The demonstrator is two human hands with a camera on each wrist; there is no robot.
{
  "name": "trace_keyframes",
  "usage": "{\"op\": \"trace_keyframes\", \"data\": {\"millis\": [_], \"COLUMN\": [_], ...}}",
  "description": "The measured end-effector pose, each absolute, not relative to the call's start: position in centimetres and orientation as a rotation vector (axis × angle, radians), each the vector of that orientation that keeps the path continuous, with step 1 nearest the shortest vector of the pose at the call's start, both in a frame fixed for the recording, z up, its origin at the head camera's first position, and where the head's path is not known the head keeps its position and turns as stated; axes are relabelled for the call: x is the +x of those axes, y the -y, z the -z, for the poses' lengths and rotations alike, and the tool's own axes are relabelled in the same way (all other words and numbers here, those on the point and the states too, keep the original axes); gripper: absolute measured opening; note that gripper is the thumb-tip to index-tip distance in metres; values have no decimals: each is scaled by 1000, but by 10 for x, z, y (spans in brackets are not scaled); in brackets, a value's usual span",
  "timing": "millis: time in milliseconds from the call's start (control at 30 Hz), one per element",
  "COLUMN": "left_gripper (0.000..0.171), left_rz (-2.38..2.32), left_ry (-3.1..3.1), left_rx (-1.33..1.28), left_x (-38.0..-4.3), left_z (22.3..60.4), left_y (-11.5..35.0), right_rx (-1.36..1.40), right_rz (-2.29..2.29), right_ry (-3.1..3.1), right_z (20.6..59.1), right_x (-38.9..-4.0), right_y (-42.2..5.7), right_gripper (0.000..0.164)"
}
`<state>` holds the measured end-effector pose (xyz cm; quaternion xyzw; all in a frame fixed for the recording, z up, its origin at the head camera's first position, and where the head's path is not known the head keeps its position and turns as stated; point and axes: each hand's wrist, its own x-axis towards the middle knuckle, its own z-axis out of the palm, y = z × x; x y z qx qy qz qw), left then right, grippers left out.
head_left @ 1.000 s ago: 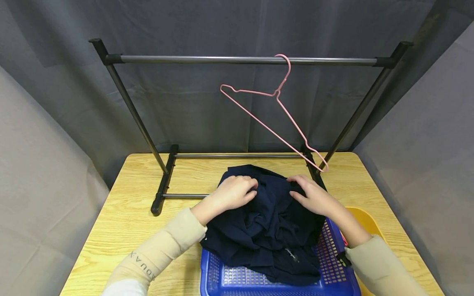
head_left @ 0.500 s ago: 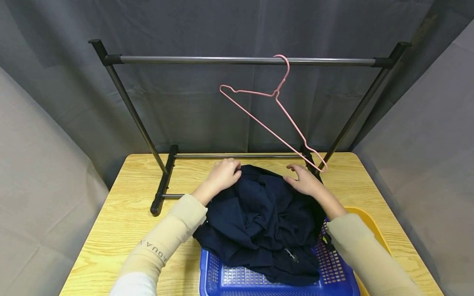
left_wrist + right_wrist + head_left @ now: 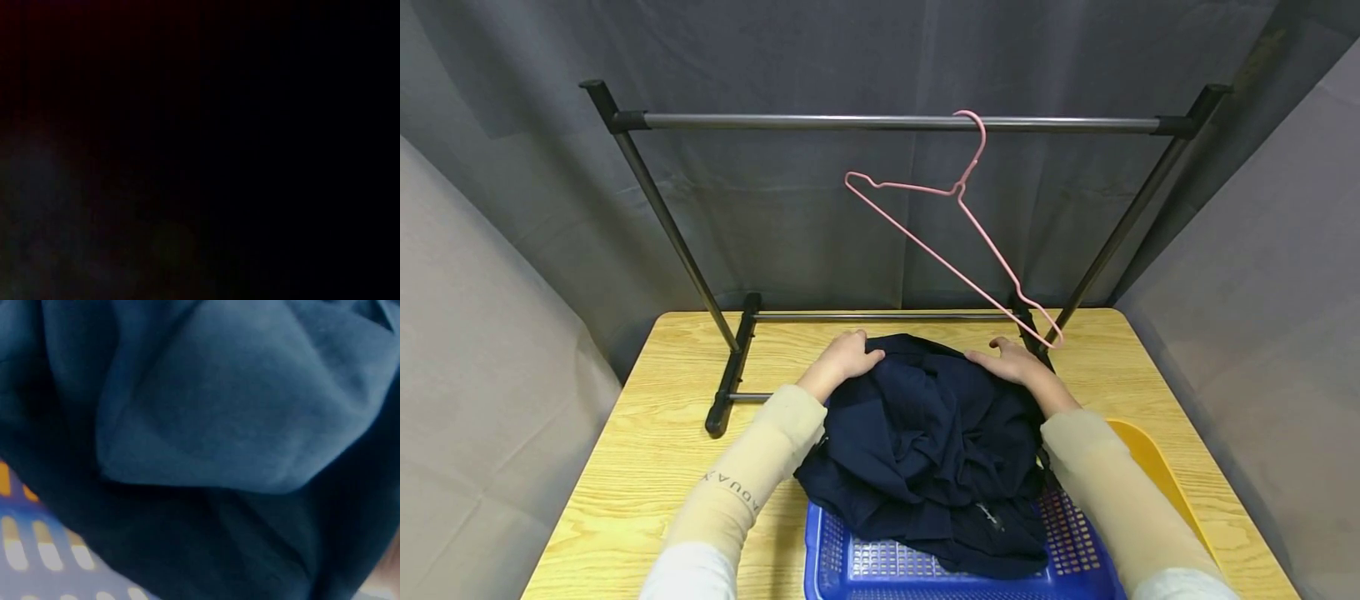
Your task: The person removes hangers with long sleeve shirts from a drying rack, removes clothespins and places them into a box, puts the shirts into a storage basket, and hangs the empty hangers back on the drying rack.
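A crumpled navy-blue garment (image 3: 932, 442) with a small light mark near its lower front lies heaped over the blue basket (image 3: 814, 554). My left hand (image 3: 842, 358) grips its far left edge, thumb lying over the cloth and fingers partly hidden behind it. At the far right edge, my right hand (image 3: 1011, 365) touches the cloth, with thumb extended and apart from the forefinger; its other fingers are hidden. Folds of the garment (image 3: 237, 400) fill most of the right wrist view, with no fingers showing. The left wrist view is almost black.
Behind the garment stands a metal rack (image 3: 790, 122) with black feet. A pink hanger (image 3: 917, 237) hangs from its bar, its lower corner near my right hand. A yellow basket (image 3: 1153, 467) sits right of the blue one on the wooden table (image 3: 647, 467).
My left hand has moved left and away to the garment's far edge, drawing its left side outward. My right hand has shifted slightly, its sleeve moving inward over the basket's right side.
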<state>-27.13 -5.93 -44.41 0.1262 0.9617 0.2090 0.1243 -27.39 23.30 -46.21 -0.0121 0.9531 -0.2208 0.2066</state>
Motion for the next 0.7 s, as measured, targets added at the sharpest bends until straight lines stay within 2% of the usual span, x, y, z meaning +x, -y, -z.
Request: {"op": "trace_keyframes", "data": {"millis": [200,400,533,700], "left_gripper": [61,65,62,49], "left_rz": [-685,-674,-643,-650], "left_ry": [-2712,-2702,-2709,-2755], "left_rx": [279,283,310,365], "left_x": [-273,-273,-272,-272], "left_z": [449,450,450,449], "left_y": [61,59,57,56], "right_rx": [-25,-135,-168,-134], "right_rz": [671,820,879,909], "right_ry": [-2536,-2461,-2431,-2451], "right_z": [472,475,475,471], "right_x": [-280,-281,-281,-281], "right_y": [-235,-232,-225,-217], "right_gripper": [94,79,70,75]}}
